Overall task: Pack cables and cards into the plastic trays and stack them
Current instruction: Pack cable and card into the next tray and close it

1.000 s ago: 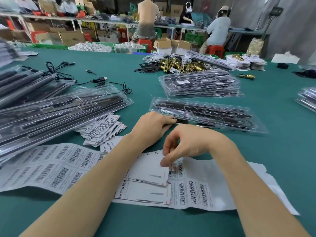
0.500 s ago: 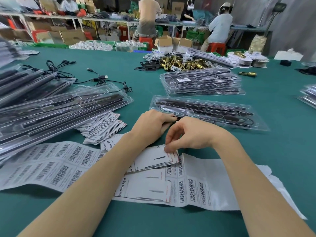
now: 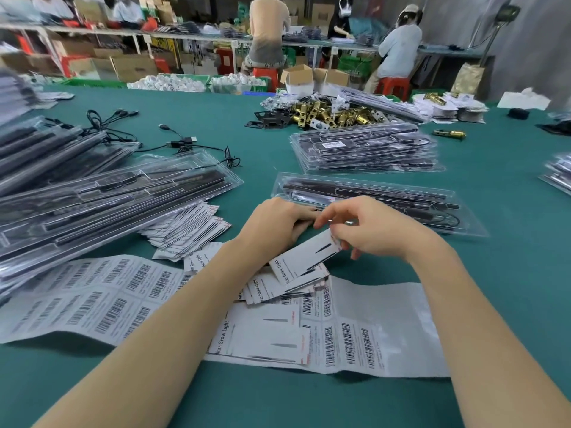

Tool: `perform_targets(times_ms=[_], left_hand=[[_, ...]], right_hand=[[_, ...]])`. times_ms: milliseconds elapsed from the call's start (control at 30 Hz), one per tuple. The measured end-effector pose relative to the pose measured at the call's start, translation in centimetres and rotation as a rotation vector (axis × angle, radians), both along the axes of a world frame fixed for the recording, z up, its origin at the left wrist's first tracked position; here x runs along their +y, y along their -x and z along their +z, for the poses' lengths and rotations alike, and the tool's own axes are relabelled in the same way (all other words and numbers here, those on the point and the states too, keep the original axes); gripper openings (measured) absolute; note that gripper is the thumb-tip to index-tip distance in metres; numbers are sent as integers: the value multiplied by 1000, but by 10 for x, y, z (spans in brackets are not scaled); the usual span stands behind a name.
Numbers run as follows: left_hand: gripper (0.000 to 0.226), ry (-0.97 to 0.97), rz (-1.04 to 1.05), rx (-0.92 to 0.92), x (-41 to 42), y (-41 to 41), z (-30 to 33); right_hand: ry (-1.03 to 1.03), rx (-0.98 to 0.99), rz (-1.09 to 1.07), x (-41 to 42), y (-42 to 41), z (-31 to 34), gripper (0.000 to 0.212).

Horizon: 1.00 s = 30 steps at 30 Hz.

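While the clear plastic tray [image 3: 386, 202] lay on the green desk [image 3: 509, 273] holding long black bars and a coiled cable, the right hand [image 3: 375, 231] pinched a white card [image 3: 304, 256] lifted just before it. The left hand [image 3: 273, 225] rested at the tray's near edge, fingers curled under and partly hidden, its grip impossible to judge. Barcode label sheets [image 3: 102, 296] lay flat beneath both forearms.
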State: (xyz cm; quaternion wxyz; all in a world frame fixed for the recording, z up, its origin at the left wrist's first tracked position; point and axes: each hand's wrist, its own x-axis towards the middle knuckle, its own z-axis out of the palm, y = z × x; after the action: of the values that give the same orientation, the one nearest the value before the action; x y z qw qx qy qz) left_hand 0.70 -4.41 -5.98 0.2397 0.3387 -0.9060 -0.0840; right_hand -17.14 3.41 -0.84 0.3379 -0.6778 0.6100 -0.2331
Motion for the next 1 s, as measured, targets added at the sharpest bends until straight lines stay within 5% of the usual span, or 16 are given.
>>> perform_targets(times_ms=[167, 367, 600, 833, 1000], left_hand=[[32, 12, 6, -79, -1, 2, 6], [29, 35, 43, -88, 2, -1, 7], [30, 103, 27, -58, 7, -1, 0], [17, -57, -56, 139, 7, -7, -6], [18, -83, -37, 99, 2, -6, -9]], right_hand=[[-66, 26, 80, 3, 6, 3, 12], [-26, -89, -131, 11, 29, 3, 11], [600, 184, -306, 18, 14, -38, 16], [836, 188, -346, 16, 5, -51, 18], [926, 293, -330, 16, 1, -49, 16]])
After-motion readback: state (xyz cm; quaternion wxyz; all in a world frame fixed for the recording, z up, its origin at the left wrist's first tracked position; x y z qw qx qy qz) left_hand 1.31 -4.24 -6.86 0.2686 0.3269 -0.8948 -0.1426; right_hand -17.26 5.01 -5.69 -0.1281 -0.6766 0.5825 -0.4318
